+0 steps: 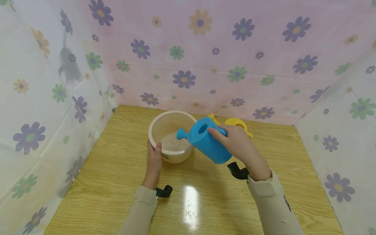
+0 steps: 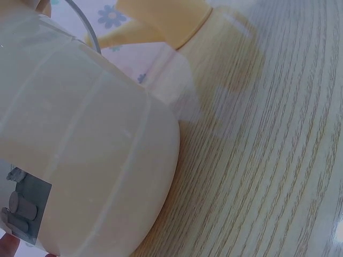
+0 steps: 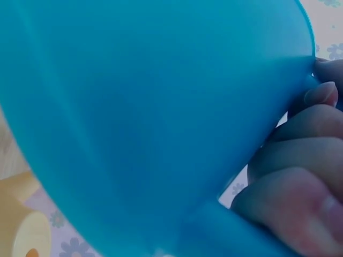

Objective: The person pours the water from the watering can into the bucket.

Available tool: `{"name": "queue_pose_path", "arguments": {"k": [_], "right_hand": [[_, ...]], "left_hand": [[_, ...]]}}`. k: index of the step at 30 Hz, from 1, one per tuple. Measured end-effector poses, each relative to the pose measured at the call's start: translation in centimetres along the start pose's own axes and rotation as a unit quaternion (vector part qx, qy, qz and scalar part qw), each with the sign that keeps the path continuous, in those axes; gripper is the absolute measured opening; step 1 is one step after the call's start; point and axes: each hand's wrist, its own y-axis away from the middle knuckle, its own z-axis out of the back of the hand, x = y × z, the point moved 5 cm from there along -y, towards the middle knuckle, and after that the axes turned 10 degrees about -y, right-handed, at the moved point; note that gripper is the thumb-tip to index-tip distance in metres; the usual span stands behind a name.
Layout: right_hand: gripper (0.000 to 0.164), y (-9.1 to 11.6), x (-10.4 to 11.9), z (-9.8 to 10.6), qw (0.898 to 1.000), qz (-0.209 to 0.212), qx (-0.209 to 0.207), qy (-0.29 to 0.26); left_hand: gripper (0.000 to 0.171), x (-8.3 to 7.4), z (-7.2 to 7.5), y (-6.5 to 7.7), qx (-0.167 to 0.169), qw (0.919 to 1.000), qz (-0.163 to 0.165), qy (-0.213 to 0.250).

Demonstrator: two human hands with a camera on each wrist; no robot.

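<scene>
A cream plastic bucket point(image 1: 177, 157) stands on the table with clear, rippled liquid point(image 1: 173, 142) in its bottom. My left hand point(image 1: 154, 160) grips its near left rim, the thumb lying over the edge. In the left wrist view the bucket's outer wall point(image 2: 107, 134) fills the left side and carries a dark picture label point(image 2: 29, 206). My right hand point(image 1: 239, 142) holds a blue watering can point(image 1: 211, 148) by its handle, tilted left, its round spout head over the bucket's opening. The right wrist view shows fingers point(image 3: 305, 155) curled round the handle beside the blue can wall point(image 3: 150, 107).
Behind the blue can, near the back wall, stands a yellow watering can point(image 1: 235, 121), partly hidden by it. A flower-patterned cloth point(image 1: 205, 62) encloses the wood-grain table point(image 1: 123, 199) at the back and both sides. Small black mounts point(image 1: 239, 172) sit on both wrists.
</scene>
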Motion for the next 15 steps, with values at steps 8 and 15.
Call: {"name": "queue_pose_path", "arguments": {"k": [8, 15], "right_hand": [[0.052, 0.0, 0.1, -0.1, 1.0, 0.004, 0.002, 0.005], [0.052, -0.1, 0.2, 0.0, 1.0, -0.002, 0.006, 0.003]], "left_hand": [[0.061, 1.9, -0.1, -0.5, -0.002, 0.9999, -0.002, 0.013], [0.058, 3.3, -0.2, -0.9, -0.016, 0.9998, -0.005, 0.006]]}}
